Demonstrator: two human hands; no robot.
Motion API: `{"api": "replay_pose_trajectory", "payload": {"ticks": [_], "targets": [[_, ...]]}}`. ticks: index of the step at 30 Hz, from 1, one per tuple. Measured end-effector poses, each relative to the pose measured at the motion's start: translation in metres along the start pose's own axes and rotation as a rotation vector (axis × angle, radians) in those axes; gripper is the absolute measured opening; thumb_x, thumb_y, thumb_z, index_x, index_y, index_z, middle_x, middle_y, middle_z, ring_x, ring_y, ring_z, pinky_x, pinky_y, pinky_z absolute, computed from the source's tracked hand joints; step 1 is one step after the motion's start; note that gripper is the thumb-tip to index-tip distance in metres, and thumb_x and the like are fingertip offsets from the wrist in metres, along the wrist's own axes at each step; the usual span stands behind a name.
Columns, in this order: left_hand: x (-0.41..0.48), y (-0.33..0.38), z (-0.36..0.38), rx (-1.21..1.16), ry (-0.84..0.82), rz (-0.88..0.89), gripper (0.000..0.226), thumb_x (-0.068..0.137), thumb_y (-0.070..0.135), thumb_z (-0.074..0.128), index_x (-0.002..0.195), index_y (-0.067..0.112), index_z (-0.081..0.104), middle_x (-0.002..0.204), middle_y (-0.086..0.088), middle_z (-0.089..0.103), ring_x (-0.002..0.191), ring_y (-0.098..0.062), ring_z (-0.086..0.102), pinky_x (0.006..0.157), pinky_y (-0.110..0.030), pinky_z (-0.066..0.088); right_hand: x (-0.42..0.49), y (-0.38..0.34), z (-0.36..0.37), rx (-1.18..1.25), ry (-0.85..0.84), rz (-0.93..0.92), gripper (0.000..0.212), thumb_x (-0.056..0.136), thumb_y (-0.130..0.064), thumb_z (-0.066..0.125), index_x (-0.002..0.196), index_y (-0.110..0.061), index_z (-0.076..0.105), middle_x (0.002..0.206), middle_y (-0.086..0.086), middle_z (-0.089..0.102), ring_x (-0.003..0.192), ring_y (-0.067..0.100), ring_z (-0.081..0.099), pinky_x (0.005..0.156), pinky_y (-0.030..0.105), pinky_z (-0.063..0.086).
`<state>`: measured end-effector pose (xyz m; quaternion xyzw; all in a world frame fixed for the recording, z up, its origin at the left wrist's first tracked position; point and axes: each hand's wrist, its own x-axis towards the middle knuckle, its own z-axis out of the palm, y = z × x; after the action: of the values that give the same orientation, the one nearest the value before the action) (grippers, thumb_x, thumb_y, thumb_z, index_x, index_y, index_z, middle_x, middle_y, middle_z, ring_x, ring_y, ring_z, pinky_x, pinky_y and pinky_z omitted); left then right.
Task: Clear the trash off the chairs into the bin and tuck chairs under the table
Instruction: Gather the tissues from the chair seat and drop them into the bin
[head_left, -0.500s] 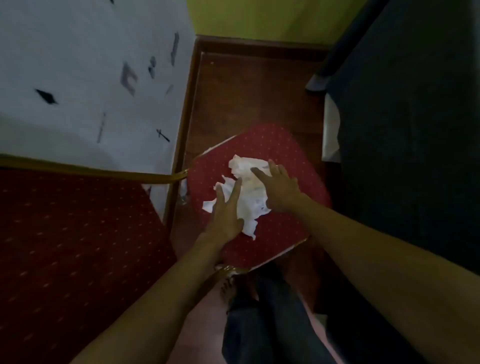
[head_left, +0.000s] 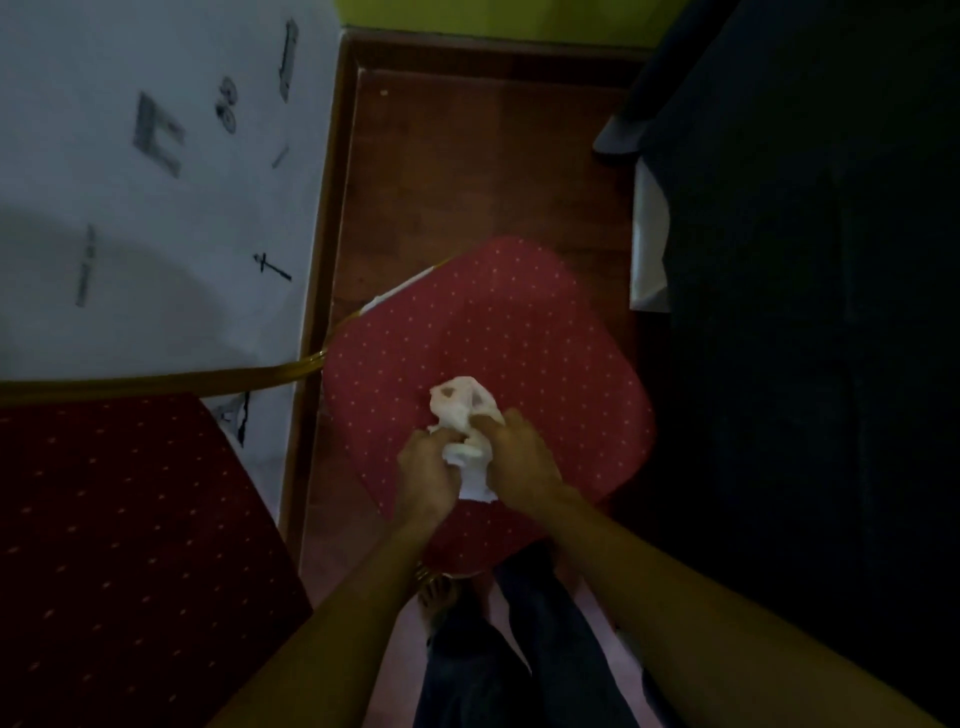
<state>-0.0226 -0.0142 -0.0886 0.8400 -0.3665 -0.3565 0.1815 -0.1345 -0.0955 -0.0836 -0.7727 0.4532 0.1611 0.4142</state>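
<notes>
A crumpled wad of white paper (head_left: 464, 413) lies on the red dotted seat of a chair (head_left: 519, 338) in the middle of the view. My left hand (head_left: 425, 478) and my right hand (head_left: 519, 460) are both closed on the near part of the paper, bunching it between them over the seat's near half. The far end of the wad sticks out beyond my fingers. No bin shows in the frame.
A second chair with a dark red dotted seat (head_left: 119, 545) and a gold frame rail (head_left: 208, 376) fills the lower left. A table with a white printed cloth (head_left: 156, 182) is at upper left. Dark drapery (head_left: 805, 312) hangs on the right. Wood floor (head_left: 483, 156) lies beyond.
The paper was spread flat under my open hands; now both hands have closed and gathered it into a wad, drawn toward the near side of the seat.
</notes>
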Motion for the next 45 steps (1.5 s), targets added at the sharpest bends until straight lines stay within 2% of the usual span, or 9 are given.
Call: {"api": "replay_pose_trajectory", "payload": {"ticks": [5, 10, 13, 17, 25, 30, 35, 42, 45], "targets": [[-0.034, 0.043, -0.033, -0.254, 0.012, -0.128, 0.036, 0.084, -0.005, 0.058, 0.103, 0.018, 0.078, 0.095, 0.002, 0.076, 0.081, -0.010, 0.066, 0.062, -0.003, 0.043, -0.051, -0.011, -0.013, 0.265, 0.129, 0.091, 0.051, 0.084, 0.000, 0.060, 0.133, -0.012, 0.060, 0.118, 0.016, 0.057, 0.104, 0.030, 0.058, 0.086, 0.036, 0.051], [-0.080, 0.088, -0.074, -0.370, -0.014, -0.082, 0.043, 0.083, -0.007, 0.056, 0.109, 0.019, 0.077, 0.107, 0.001, 0.075, 0.096, -0.014, 0.067, 0.075, -0.010, 0.047, -0.115, -0.031, -0.036, 0.393, 0.318, 0.124, 0.059, 0.073, -0.017, 0.047, 0.130, -0.019, 0.062, 0.111, 0.012, 0.066, 0.096, 0.027, 0.063, 0.081, 0.037, 0.056], [-0.126, 0.118, -0.100, -0.377, -0.059, -0.024, 0.042, 0.083, -0.002, 0.058, 0.113, 0.021, 0.075, 0.109, 0.002, 0.074, 0.096, -0.012, 0.065, 0.075, -0.009, 0.046, -0.173, -0.045, -0.050, 0.416, 0.442, 0.151, 0.040, 0.075, -0.016, 0.048, 0.112, -0.024, 0.063, 0.098, 0.009, 0.068, 0.086, 0.025, 0.066, 0.070, 0.031, 0.054], [-0.183, 0.150, -0.131, -0.457, -0.190, 0.012, 0.052, 0.071, 0.005, 0.060, 0.114, 0.031, 0.074, 0.105, 0.006, 0.076, 0.095, -0.015, 0.071, 0.086, -0.036, 0.060, -0.253, -0.058, -0.070, 0.439, 0.613, 0.141, 0.019, 0.081, -0.005, 0.058, 0.096, -0.016, 0.065, 0.085, -0.003, 0.065, 0.074, 0.012, 0.059, 0.064, 0.022, 0.043], [-0.300, 0.218, -0.137, -0.639, -0.481, 0.126, 0.056, 0.077, -0.009, 0.058, 0.122, 0.022, 0.070, 0.099, -0.004, 0.078, 0.084, -0.020, 0.075, 0.071, -0.037, 0.062, -0.411, -0.049, -0.086, 0.535, 0.846, 0.166, 0.020, 0.085, -0.021, 0.068, 0.105, -0.021, 0.070, 0.093, -0.003, 0.071, 0.082, 0.012, 0.064, 0.063, 0.013, 0.043], [-0.374, 0.273, -0.085, -0.564, -0.697, 0.255, 0.063, 0.079, -0.012, 0.057, 0.125, 0.031, 0.064, 0.103, -0.007, 0.077, 0.088, -0.028, 0.073, 0.079, -0.055, 0.059, -0.514, 0.003, -0.071, 0.631, 1.049, 0.312, 0.034, 0.080, -0.003, 0.060, 0.109, -0.018, 0.069, 0.094, -0.002, 0.070, 0.082, 0.018, 0.061, 0.063, 0.015, 0.043], [-0.452, 0.324, -0.002, -0.371, -0.890, 0.355, 0.089, 0.083, -0.012, 0.062, 0.150, 0.041, 0.032, 0.116, 0.001, 0.071, 0.095, -0.024, 0.075, 0.065, -0.039, 0.063, -0.602, 0.075, -0.044, 0.682, 1.213, 0.464, 0.043, 0.081, -0.007, 0.068, 0.123, -0.017, 0.068, 0.108, 0.003, 0.072, 0.093, 0.018, 0.064, 0.068, 0.010, 0.040], [-0.565, 0.363, 0.139, -0.223, -1.011, 0.425, 0.059, 0.084, -0.011, 0.057, 0.109, 0.041, 0.070, 0.095, 0.006, 0.078, 0.086, -0.016, 0.076, 0.076, -0.044, 0.063, -0.714, 0.197, -0.003, 0.744, 1.272, 0.572, 0.042, 0.081, -0.018, 0.072, 0.123, -0.016, 0.068, 0.109, 0.003, 0.075, 0.096, 0.020, 0.069, 0.078, 0.023, 0.052], [-0.602, 0.376, 0.193, -0.200, -1.002, 0.375, 0.050, 0.086, -0.010, 0.059, 0.119, 0.026, 0.069, 0.100, 0.001, 0.074, 0.079, -0.014, 0.076, 0.069, -0.038, 0.064, -0.755, 0.242, 0.006, 0.750, 1.252, 0.599, 0.039, 0.080, -0.018, 0.071, 0.119, -0.014, 0.069, 0.104, 0.003, 0.075, 0.091, 0.019, 0.068, 0.072, 0.017, 0.048]]}}
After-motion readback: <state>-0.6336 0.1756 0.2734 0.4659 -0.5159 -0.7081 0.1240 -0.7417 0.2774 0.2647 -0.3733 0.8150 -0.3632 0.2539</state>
